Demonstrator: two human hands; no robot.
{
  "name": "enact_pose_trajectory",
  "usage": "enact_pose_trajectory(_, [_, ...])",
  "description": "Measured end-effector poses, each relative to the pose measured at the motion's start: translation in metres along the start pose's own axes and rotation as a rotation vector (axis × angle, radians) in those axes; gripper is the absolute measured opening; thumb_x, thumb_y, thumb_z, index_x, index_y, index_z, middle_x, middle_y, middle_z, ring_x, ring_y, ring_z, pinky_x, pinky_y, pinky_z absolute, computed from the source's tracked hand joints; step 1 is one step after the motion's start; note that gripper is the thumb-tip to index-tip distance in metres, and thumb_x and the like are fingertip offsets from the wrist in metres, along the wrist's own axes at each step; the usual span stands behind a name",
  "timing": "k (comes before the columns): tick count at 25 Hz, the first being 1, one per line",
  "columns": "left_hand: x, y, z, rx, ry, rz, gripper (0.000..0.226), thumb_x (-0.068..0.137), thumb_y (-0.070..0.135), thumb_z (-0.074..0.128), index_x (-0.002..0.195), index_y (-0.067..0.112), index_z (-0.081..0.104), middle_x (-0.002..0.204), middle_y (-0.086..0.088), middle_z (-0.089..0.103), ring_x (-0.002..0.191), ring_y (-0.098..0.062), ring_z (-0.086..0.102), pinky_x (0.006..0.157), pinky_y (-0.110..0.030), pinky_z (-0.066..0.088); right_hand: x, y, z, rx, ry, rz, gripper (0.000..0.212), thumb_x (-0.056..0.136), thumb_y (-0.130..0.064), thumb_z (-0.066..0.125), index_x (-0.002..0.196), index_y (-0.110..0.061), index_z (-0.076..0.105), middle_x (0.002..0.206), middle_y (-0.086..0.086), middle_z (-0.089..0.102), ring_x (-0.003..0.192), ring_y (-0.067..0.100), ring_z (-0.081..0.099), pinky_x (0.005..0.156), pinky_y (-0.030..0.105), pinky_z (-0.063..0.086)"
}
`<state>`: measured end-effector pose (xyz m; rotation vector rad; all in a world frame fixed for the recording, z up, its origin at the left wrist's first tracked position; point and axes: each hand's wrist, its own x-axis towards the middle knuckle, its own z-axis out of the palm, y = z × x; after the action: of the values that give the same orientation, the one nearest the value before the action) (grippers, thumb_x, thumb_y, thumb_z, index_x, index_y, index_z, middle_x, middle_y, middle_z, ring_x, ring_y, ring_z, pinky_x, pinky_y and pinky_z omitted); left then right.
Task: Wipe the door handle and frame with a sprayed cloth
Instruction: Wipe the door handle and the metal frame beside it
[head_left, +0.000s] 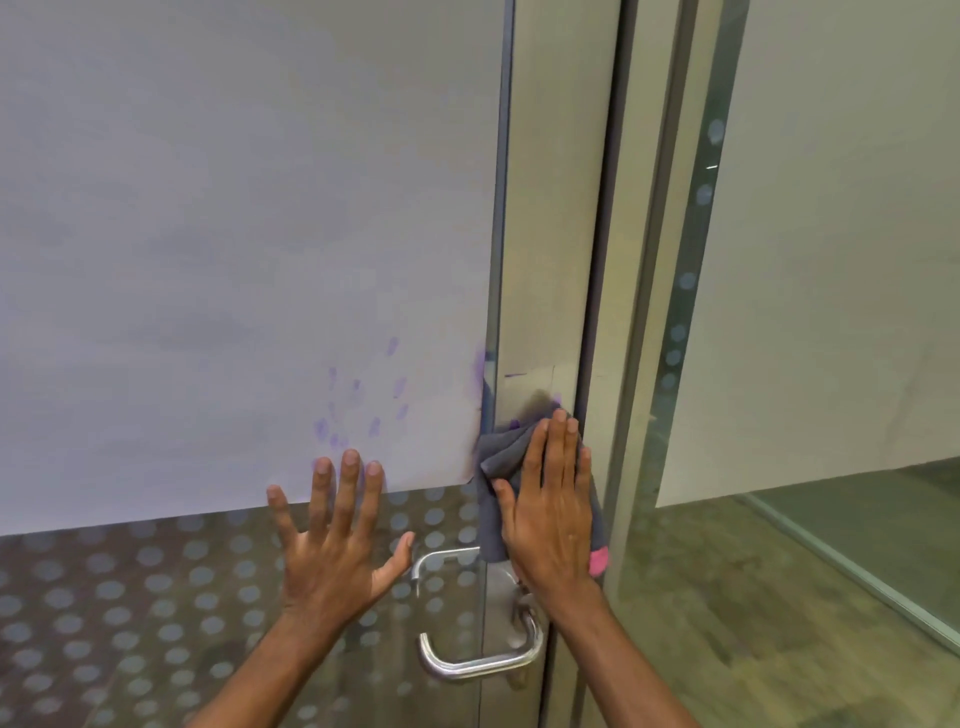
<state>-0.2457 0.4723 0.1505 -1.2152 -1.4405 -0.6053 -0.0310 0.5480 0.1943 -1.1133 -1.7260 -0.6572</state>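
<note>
i see my right hand (553, 512) flat, fingers straight and together, pressing the grey cloth (498, 467) against the metal door frame (545, 260) just above the handle (483, 660). the cloth hangs lengthwise down the frame, pink corner lowest. my left hand (337, 535) lies spread wide on the glass (156, 597), holding nothing.

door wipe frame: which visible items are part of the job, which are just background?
Job:
- grey cloth, pressed flat under the right hand
- metal door frame being wiped
- door handle, below the cloth, untouched
- left hand, spread flat on the door

Background:
- white sheet covering the glass
- purple smudges on that sheet
- dotted glass panel
- side window
</note>
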Motion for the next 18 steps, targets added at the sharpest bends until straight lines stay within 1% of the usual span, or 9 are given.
enact_pose_trajectory(2, [0.001,0.000,-0.001,0.002,-0.003,-0.001,0.097,0.084,0.066,0.045,0.156,0.010,0.012,0.165,-0.012,-0.001,0.152,-0.032,-0.001,0.112,-0.071,0.005,0.009,-0.003,0.003,0.055,0.039,0.028,0.070,0.099,-0.042,0.029,0.148,0.003,0.007,0.156,0.019,0.015,0.147,0.031,0.012,0.122,0.038,0.005])
enact_pose_trajectory(4, [0.002,0.001,-0.004,0.008,0.001,-0.004,0.096,0.083,0.065,0.045,0.155,0.009,0.014,0.165,-0.011,-0.001,0.152,-0.032,-0.001,0.112,-0.071,0.006,0.014,-0.015,0.004,0.142,0.086,0.147,0.069,0.101,-0.044,0.023,0.150,0.001,0.005,0.157,0.016,0.012,0.149,0.026,0.005,0.122,0.036,0.005])
enact_pose_trajectory(6, [0.003,0.002,-0.005,0.009,0.011,-0.006,0.095,0.083,0.063,0.046,0.154,0.010,0.016,0.165,-0.011,0.000,0.152,-0.032,-0.001,0.112,-0.071,0.007,0.020,-0.028,0.003,0.222,0.104,0.248,0.069,0.100,-0.044,0.024,0.150,-0.001,0.004,0.158,0.016,0.010,0.149,0.025,0.002,0.123,0.036,0.003])
enact_pose_trajectory(7, [0.003,0.002,-0.005,0.008,0.011,-0.007,0.094,0.083,0.063,0.046,0.154,0.010,0.016,0.165,-0.011,0.000,0.152,-0.032,-0.001,0.112,-0.071,0.007,0.020,-0.034,0.003,0.248,0.108,0.267,0.070,0.100,-0.045,0.024,0.150,0.000,0.005,0.158,0.017,0.010,0.150,0.026,0.003,0.123,0.036,0.003])
enact_pose_trajectory(10, [0.003,0.002,-0.004,0.012,0.005,-0.010,0.091,0.086,0.064,0.040,0.155,0.010,0.016,0.165,-0.011,0.000,0.152,-0.032,0.000,0.111,-0.072,0.007,0.010,-0.039,0.005,0.269,0.112,0.253,0.071,0.100,-0.046,0.025,0.148,0.003,0.009,0.157,0.020,0.011,0.149,0.027,0.003,0.123,0.037,0.005])
enact_pose_trajectory(14, [0.003,0.002,-0.003,0.027,-0.002,-0.018,0.088,0.088,0.065,0.035,0.154,0.009,0.018,0.165,-0.012,0.001,0.152,-0.033,0.001,0.111,-0.072,0.008,0.023,-0.035,0.003,0.330,0.147,0.339,0.068,0.100,-0.044,0.025,0.149,0.000,0.009,0.159,0.016,0.008,0.150,0.023,0.003,0.123,0.036,0.005])
enact_pose_trajectory(16, [0.003,0.003,-0.003,0.032,-0.002,-0.016,0.089,0.088,0.066,0.034,0.155,0.010,0.016,0.165,-0.012,0.001,0.152,-0.032,0.000,0.112,-0.072,0.006,0.043,-0.037,0.000,0.338,0.168,0.327,0.067,0.100,-0.044,0.024,0.150,-0.002,0.008,0.160,0.013,0.007,0.150,0.023,0.004,0.123,0.034,0.003])
enact_pose_trajectory(18, [0.003,0.001,-0.003,0.031,-0.002,-0.015,0.089,0.088,0.066,0.034,0.155,0.010,0.014,0.165,-0.012,0.001,0.152,-0.033,0.000,0.112,-0.071,0.005,0.048,-0.037,0.000,0.324,0.166,0.264,0.069,0.100,-0.045,0.025,0.151,-0.002,0.007,0.160,0.014,0.007,0.150,0.025,0.005,0.123,0.035,0.003])
